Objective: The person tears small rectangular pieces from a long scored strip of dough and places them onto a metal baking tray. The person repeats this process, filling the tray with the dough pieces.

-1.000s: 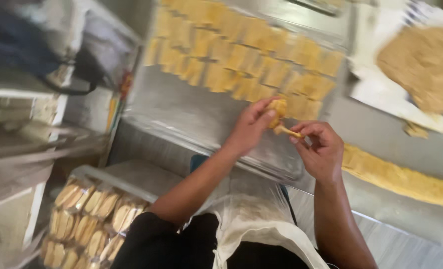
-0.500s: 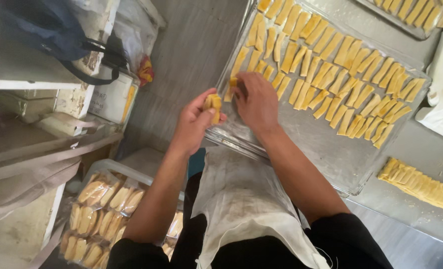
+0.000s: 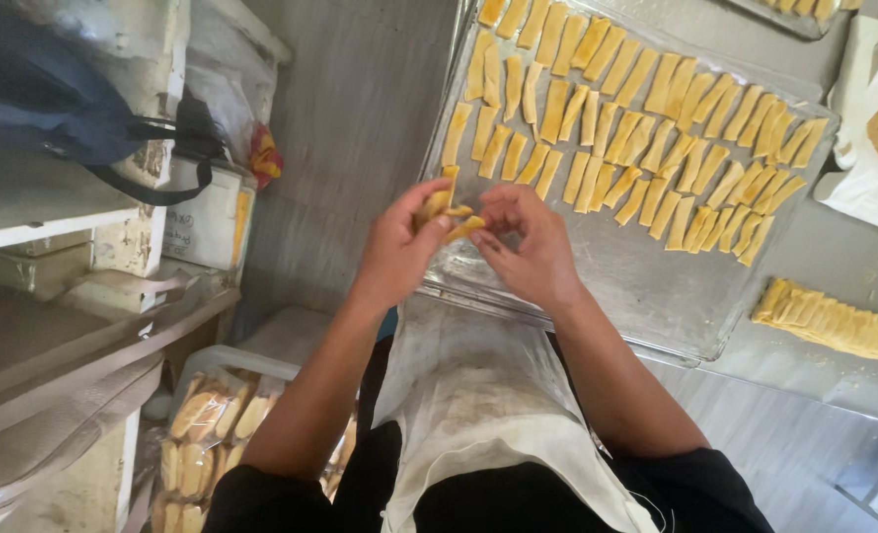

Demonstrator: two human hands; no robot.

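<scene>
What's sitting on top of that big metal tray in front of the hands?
The metal tray carries rows of yellow dough strips over its far part; the near part is bare. The left hand and right hand, holding dough pieces, cover its near-left corner.

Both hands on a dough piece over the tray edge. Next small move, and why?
Probably set the dough piece down in the bare part of the tray, next to the last row of strips. The left hand and right hand pinch it between them just above the tray's near corner, and the rows stop short of that bare stretch.
</scene>
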